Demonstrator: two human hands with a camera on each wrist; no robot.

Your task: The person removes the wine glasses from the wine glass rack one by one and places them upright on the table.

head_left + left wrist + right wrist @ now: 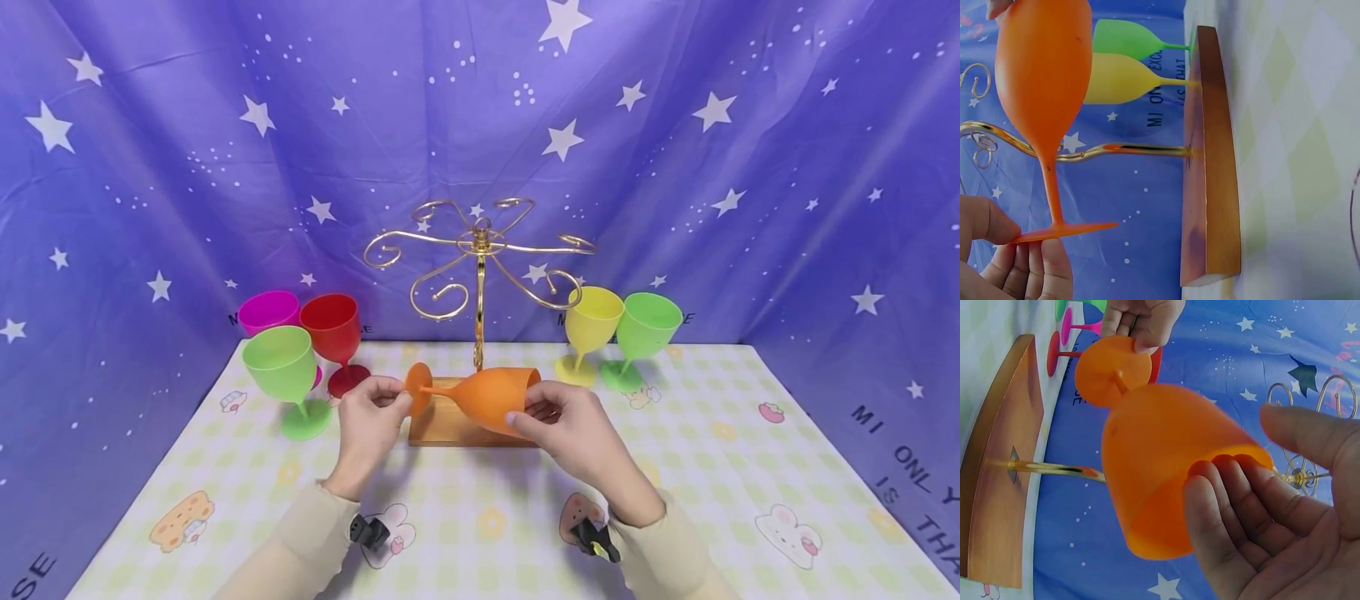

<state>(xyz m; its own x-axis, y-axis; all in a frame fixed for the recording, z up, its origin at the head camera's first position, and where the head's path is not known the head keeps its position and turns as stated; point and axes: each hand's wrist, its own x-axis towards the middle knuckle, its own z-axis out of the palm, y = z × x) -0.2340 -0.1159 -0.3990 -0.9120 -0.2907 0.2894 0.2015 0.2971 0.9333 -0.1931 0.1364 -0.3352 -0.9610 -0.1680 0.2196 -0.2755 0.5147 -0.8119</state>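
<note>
An orange plastic goblet [495, 398] lies sideways in the air, its foot to the left and mouth to the right. My left hand [373, 421] pinches the edge of its foot [1079, 231], thumb on one face and fingers on the other. At the mouth, my right hand [573, 425] has its fingertips inside the rim, while the right wrist view shows the thumb [1297, 431] apart from the bowl. Behind the goblet stands a gold metal rack [480, 292] with curled arms, on a wooden base [442, 429] partly hidden by the goblet.
Green [281, 367], magenta [268, 311] and red [332, 325] goblets stand upright left of the rack. Yellow [592, 321] and green [649, 325] ones stand right. A checked cloth [487, 558] covers the table; a starry blue curtain [420, 100] hangs around it.
</note>
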